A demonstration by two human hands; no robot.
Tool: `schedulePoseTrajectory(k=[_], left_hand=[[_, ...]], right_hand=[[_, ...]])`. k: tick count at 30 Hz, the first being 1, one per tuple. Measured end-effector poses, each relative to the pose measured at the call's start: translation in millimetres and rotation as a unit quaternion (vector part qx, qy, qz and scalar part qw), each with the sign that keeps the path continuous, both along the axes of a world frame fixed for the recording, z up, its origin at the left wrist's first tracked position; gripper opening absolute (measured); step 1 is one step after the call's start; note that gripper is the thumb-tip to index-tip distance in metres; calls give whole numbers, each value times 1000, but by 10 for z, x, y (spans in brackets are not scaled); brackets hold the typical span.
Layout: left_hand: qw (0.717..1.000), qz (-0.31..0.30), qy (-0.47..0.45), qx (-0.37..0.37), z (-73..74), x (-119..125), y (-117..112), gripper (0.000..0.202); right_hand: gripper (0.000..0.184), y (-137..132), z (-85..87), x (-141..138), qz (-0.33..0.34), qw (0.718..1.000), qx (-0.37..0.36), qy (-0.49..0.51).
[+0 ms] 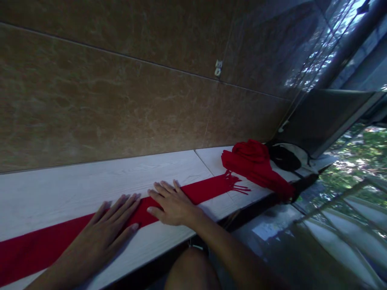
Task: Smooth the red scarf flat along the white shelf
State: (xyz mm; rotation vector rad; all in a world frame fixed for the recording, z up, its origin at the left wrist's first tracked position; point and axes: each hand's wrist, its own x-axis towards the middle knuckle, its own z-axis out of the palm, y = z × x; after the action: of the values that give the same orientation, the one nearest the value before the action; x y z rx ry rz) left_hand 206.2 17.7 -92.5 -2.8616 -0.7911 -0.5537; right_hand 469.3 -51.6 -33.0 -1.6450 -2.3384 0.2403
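A long red scarf (pixel 208 188) lies stretched flat along a pale wooden ledge (pixel 90 181), its fringed end pointing right. My left hand (pixel 109 223) rests flat on the scarf with fingers spread, palm down. Just to its right, my right hand (pixel 171 203) also lies flat on the scarf, fingers extended. Both hands press the cloth against the ledge and hold nothing.
A pile of red fabric (pixel 254 163) sits further right on the ledge, beside a black and white bag (pixel 286 157). A brown tiled wall (pixel 121 100) rises behind the ledge. My knee (pixel 190 270) shows below; railings and greenery lie at the right.
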Motion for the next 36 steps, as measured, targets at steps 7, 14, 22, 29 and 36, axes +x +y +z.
schedulePoseTrajectory(k=[7, 14, 22, 29, 36], left_hand=[[999, 4, -6, 39, -85, -43, 36, 71], [1000, 3, -7, 22, -57, -20, 22, 71], [1000, 17, 0, -16, 142, 37, -78, 72], [996, 51, 38, -65, 291, 102, -162, 67], [991, 63, 63, -102, 425, 128, -235, 63]], right_hand=[[62, -92, -43, 863, -59, 998, -2, -19], [55, -247, -110, 1889, -154, 984, -9, -93], [55, -394, -146, 2172, -191, 975, 9, -118], [54, -282, 161, 1573, -155, 983, 35, -92], [65, 16, 308, 520, -23, 999, -29, -21]])
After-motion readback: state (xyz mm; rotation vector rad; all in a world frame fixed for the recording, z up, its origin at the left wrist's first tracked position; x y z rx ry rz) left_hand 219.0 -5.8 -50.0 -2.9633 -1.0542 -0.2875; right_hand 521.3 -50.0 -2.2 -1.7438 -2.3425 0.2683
